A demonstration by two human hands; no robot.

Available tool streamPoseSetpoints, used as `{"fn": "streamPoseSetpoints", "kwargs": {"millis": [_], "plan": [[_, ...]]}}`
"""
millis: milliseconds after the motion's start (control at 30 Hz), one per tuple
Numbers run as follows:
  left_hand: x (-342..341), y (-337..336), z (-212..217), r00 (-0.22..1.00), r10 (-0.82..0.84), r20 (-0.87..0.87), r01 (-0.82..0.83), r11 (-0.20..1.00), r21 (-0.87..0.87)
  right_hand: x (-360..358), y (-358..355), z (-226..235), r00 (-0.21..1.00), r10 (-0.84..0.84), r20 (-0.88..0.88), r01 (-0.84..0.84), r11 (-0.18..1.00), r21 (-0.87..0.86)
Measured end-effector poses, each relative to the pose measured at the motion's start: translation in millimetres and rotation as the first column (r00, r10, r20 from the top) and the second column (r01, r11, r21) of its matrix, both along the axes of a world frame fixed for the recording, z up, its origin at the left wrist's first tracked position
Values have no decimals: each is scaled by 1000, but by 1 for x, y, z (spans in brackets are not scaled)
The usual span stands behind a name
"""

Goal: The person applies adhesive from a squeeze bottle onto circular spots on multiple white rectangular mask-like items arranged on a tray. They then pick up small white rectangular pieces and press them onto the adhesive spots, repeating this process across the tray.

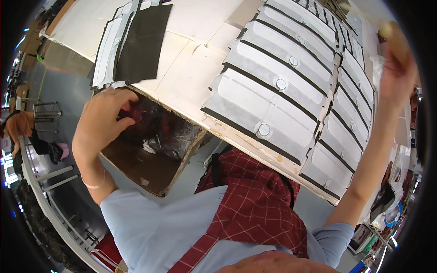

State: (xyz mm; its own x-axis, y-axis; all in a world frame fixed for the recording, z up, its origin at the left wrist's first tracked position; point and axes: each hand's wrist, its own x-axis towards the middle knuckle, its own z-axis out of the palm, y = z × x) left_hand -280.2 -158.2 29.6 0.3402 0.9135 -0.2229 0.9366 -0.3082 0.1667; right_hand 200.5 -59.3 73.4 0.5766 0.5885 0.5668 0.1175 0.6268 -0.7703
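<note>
My left hand [103, 117] is off the table's front edge, above an open box. Its fingers are bent and apart from the thumb, with nothing between them. Just beyond it lies a stack of white pieces [105, 51], with a black sheet [143, 43] on its right side. My right hand [398, 68] is raised at the far right, past the table's right side. Motion smears its fingers, and whether the tan blur at their tips is a held thing I cannot make out. Between my arms, overlapping white panels [291, 84] with black edges and round discs lie in rows.
The white table [182, 68] has a worn front edge. Below its left part stands a brown box [141, 170] with a dark lining and scraps inside. A second column of panels [339, 127] runs along the right. A metal rail [50, 204] stands at the left.
</note>
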Motion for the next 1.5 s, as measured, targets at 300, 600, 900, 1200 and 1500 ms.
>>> {"fn": "streamPoseSetpoints", "kwargs": {"millis": [300,600,900,1200,1500], "plan": [[90,10,-39,884,-363,295,239,893,382,-83,-9,-90,771,485,412,-426,874,-232],[132,23,-59,855,-454,249,319,840,438,-105,-23,-94,709,636,306,-510,761,-401],[137,19,-61,853,-443,274,304,851,428,-102,-23,-97,648,595,475,-378,793,-479],[139,15,-62,860,-443,253,308,847,433,-109,-13,-91,631,559,537,-447,829,-337],[139,16,-57,853,-453,258,320,846,426,-29,17,-77,873,51,486,-200,945,260]]}}
